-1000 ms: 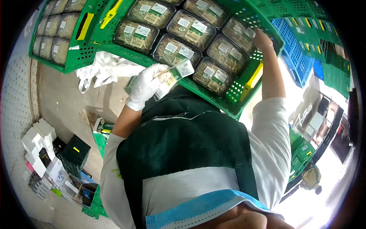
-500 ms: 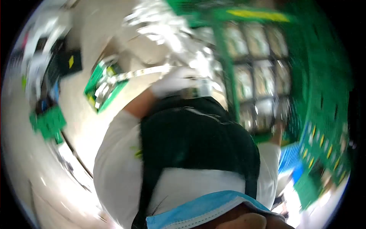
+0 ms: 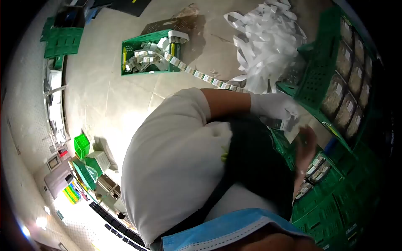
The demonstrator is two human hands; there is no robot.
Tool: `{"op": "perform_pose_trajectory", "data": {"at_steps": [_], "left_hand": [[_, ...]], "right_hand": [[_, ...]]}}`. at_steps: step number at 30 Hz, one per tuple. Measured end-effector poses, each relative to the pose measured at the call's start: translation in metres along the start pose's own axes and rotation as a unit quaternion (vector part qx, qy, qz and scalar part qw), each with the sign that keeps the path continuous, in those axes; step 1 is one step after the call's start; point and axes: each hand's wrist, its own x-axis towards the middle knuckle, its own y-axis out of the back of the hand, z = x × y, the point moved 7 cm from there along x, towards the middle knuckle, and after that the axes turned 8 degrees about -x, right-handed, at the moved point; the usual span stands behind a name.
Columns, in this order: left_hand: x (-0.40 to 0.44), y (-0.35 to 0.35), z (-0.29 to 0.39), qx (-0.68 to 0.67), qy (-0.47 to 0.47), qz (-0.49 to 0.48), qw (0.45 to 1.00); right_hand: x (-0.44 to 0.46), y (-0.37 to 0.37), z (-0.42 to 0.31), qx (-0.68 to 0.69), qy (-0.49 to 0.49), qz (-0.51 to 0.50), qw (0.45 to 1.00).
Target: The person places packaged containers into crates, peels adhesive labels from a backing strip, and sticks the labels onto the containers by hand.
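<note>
My left hand (image 3: pixel 274 106), in a white glove, is closed around part of a label strip just in front of the dark apron. The strip (image 3: pixel 201 75) runs from a small green crate (image 3: pixel 150 72) on the floor and passes behind my left arm. My right hand (image 3: pixel 307 140) is bare and smeared by motion, just below and right of the glove; its fingers cannot be made out. At the right, a tilted green crate (image 3: pixel 317 71) holds several clear-lidded packs (image 3: pixel 345 109) with labels.
A heap of white backing ribbon (image 3: pixel 272 42) lies on the floor left of the pack crate. Stacked green crates (image 3: pixel 320 217) stand at the lower right, one with more packs (image 3: pixel 316 167). More green crates (image 3: pixel 63 42) are at the upper left.
The view has swung round, so the crate of packs now sits at the far right. My right hand has come away from the packs and is near my left, which keeps hold of the labels.
</note>
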Motion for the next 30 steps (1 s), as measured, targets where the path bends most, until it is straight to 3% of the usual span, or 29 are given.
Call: {"op": "perform_pose_trajectory", "data": {"at_steps": [2, 4, 5, 7, 8, 11, 12, 14, 15, 17, 18, 19, 20, 21, 22, 23, 25, 28, 29, 30], "left_hand": [[-0.001, 0.032, 0.02, 0.032, -0.094, 0.058, 0.993], [-0.009, 0.062, 0.041, 0.195, -0.101, 0.152, 0.964], [-0.009, 0.075, 0.046, 0.076, -0.061, 0.138, 0.986], [-0.002, 0.105, 0.042, 0.104, 0.049, 0.158, 0.981], [0.004, 0.116, 0.046, 0.111, 0.023, 0.162, 0.98], [0.037, 0.134, 0.074, 0.199, -0.066, 0.12, 0.97], [0.048, 0.138, 0.083, 0.229, -0.095, 0.115, 0.962], [0.081, 0.149, 0.091, 0.179, -0.079, 0.102, 0.975], [0.098, 0.161, 0.095, 0.188, -0.081, 0.096, 0.974], [0.13, 0.191, 0.078, 0.163, 0.076, 0.051, 0.982], [0.14, 0.211, 0.071, 0.09, 0.097, 0.093, 0.987], [0.149, 0.224, 0.069, 0.094, 0.103, 0.087, 0.986], [0.158, 0.243, 0.073, 0.068, 0.08, 0.115, 0.988], [0.168, 0.261, 0.08, 0.041, 0.054, 0.142, 0.988], [0.177, 0.273, 0.089, 0.056, 0.063, 0.142, 0.986], [0.189, 0.285, 0.095, 0.027, 0.003, 0.153, 0.988], [0.205, 0.303, 0.087, -0.086, 0.088, 0.129, 0.984], [0.228, 0.331, 0.082, -0.058, 0.13, 0.141, 0.98], [0.24, 0.337, 0.085, -0.056, 0.132, 0.134, 0.981], [0.253, 0.341, 0.095, -0.059, 0.103, 0.127, 0.985]], "right_hand": [[0.042, -0.031, -0.044, -0.076, 0.014, -0.03, 0.997], [0.07, -0.041, -0.052, -0.121, 0.027, -0.047, 0.991], [0.083, -0.043, -0.06, -0.058, 0.008, -0.055, 0.997], [0.11, -0.046, -0.063, -0.034, 0.033, -0.056, 0.997], [0.123, -0.044, -0.068, -0.006, 0.085, -0.016, 0.996], [0.162, -0.033, -0.088, 0.009, 0.18, -0.028, 0.983], [0.177, -0.025, -0.084, 0.011, 0.176, -0.016, 0.984], [0.205, -0.004, -0.078, 0.003, 0.21, 0.033, 0.977], [0.222, 0.014, -0.065, 0.04, 0.171, 0.062, 0.982], [0.269, 0.069, -0.031, -0.045, 0.134, 0.131, 0.981], [0.296, 0.099, -0.012, -0.045, 0.071, 0.129, 0.988], [0.327, 0.13, 0.021, -0.061, -0.011, 0.176, 0.983], [0.361, 0.162, 0.045, -0.072, -0.02, 0.2, 0.977], [0.391, 0.186, 0.057, -0.13, 0.046, 0.258, 0.956], [0.416, 0.196, 0.051, -0.149, 0.023, 0.256, 0.955], [0.446, 0.193, 0.071, -0.15, 0.001, 0.271, 0.951], [0.496, 0.165, 0.09, -0.26, -0.011, 0.263, 0.929], [0.535, 0.116, 0.128, -0.4, -0.166, 0.126, 0.893], [0.531, 0.114, 0.123, -0.399, -0.173, 0.128, 0.892], [0.522, 0.121, 0.114, -0.429, -0.184, 0.197, 0.862]]}}
